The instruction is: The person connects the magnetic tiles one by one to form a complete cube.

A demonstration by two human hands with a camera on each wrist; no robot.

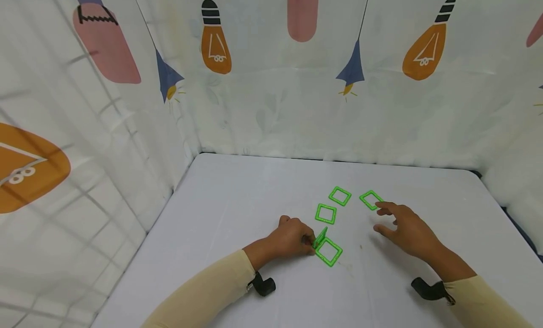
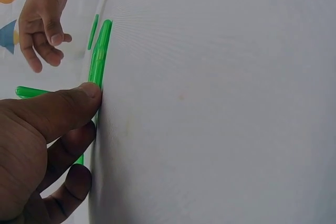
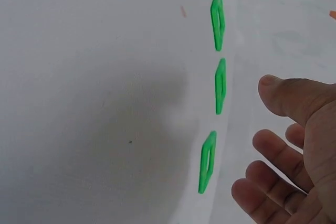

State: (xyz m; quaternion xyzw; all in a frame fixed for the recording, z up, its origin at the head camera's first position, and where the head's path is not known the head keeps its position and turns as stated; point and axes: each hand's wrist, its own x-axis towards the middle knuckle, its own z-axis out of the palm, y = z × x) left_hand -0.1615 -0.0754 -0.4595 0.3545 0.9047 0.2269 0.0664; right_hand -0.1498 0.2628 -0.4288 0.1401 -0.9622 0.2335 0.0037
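The left hand [image 1: 292, 237] pinches 2 squares [image 1: 337, 258] where they meet; hold still. The loose, empty right hand [image 1: 405, 231] shouldn't bump the far square [image 1: 366, 203] at its 10 o'clock.

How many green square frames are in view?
5 frames: one raised at the left hand, one flat beside it, two beyond, one nearest the right hand. Hands may hide others.

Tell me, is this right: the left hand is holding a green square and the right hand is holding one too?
Not quite: the right hand is holding nothing, as the right wrist view shows. The left hand is holding a green square.
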